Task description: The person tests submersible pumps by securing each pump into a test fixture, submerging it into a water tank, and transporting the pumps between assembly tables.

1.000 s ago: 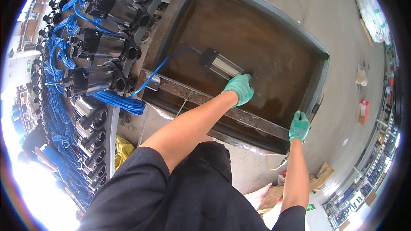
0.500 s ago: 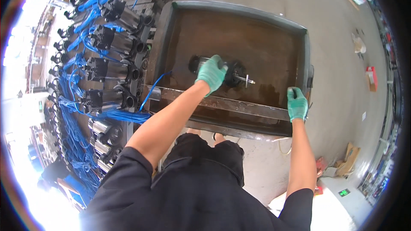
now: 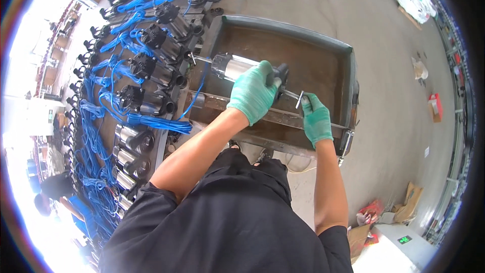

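Green-gloved, my left hand point(image 3: 254, 92) is wrapped round a submersible pump point(image 3: 236, 66) with a shiny metal barrel and black ends. The pump lies sideways just above the brown water of a metal tank point(image 3: 283, 26). From its right end sticks a metal rod with a T-shaped handle point(image 3: 299, 99). My right hand point(image 3: 317, 123), gloved too, has its fingers closed at that handle. Another T-shaped handle point(image 3: 192, 58) juts out past the pump's left end. A blue cable point(image 3: 199, 91) runs down beside it over the tank's left side.
A flat metal bar point(image 3: 283, 118) crosses the near part of the tank. To the left stand rows of similar pumps point(image 3: 144, 98) with coiled blue cables point(image 3: 159, 123). A red box point(image 3: 435, 107) is on the floor at right. Another person point(image 3: 63, 189) bends at the far left.
The pump has come up out of the water in my left hand. My right hand has left the tank's right rim and moved left to the T-shaped handle.
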A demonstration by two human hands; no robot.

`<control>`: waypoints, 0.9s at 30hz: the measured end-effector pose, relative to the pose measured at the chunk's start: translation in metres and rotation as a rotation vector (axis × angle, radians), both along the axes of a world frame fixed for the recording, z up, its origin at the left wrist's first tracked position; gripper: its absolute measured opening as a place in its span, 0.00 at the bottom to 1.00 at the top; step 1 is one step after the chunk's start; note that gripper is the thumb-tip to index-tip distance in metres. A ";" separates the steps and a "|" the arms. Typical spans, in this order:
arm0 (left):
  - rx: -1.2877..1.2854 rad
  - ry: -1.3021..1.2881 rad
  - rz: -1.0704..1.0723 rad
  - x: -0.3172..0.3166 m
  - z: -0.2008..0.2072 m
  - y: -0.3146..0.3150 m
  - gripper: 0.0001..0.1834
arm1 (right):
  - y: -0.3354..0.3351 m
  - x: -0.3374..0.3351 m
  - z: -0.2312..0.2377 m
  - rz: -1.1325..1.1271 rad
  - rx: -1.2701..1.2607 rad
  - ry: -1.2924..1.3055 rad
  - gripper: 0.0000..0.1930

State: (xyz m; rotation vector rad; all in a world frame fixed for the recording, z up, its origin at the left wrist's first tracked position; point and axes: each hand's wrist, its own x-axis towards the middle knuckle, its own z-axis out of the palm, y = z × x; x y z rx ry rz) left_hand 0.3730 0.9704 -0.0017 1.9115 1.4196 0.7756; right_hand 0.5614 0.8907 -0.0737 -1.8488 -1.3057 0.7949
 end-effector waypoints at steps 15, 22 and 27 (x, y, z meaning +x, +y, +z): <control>-0.178 0.101 -0.011 0.006 -0.059 -0.101 0.07 | -0.083 0.016 -0.104 0.029 -0.332 0.500 0.13; -0.203 0.006 -0.033 0.001 -0.095 -0.113 0.06 | -0.100 0.023 -0.127 0.040 -0.376 0.632 0.13; -0.495 0.043 -0.194 -0.024 -0.052 -0.096 0.14 | -0.109 0.027 -0.125 0.016 -0.360 0.668 0.12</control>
